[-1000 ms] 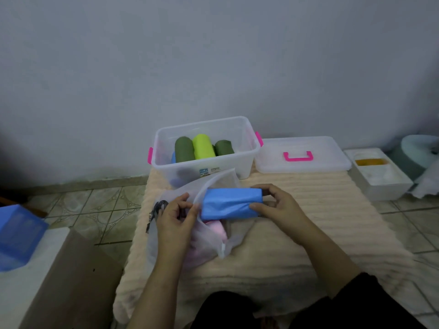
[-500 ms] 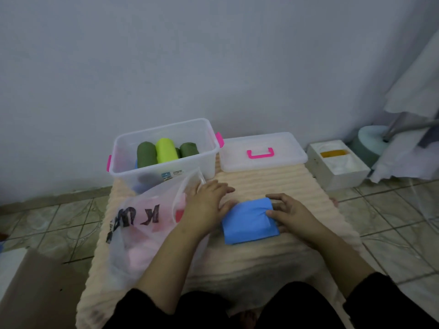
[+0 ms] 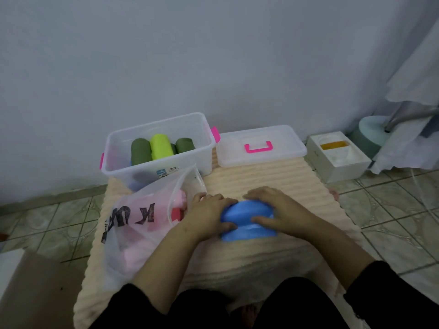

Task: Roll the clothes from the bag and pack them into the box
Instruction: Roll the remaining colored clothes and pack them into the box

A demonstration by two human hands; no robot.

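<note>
Head view: my left hand [image 3: 209,216] and right hand [image 3: 276,211] curl their fingers around the blue cloth [image 3: 247,220] on the cream mat [image 3: 259,181], between bag [image 3: 140,224] and box [image 3: 159,148]

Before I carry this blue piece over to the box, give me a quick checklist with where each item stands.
1. Both hands on the blue cloth: ok, the left hand and the right hand curl over its two ends.
2. Cloth rolled tight: cannot tell, the hands hide most of it.
3. Box open: ok, its lid lies beside it on the mat.
4. Free space in the box: ok, a gap shows at the right of the green rolls.
5. Path to the box: not ok, the plastic bag leans against its front.
</note>
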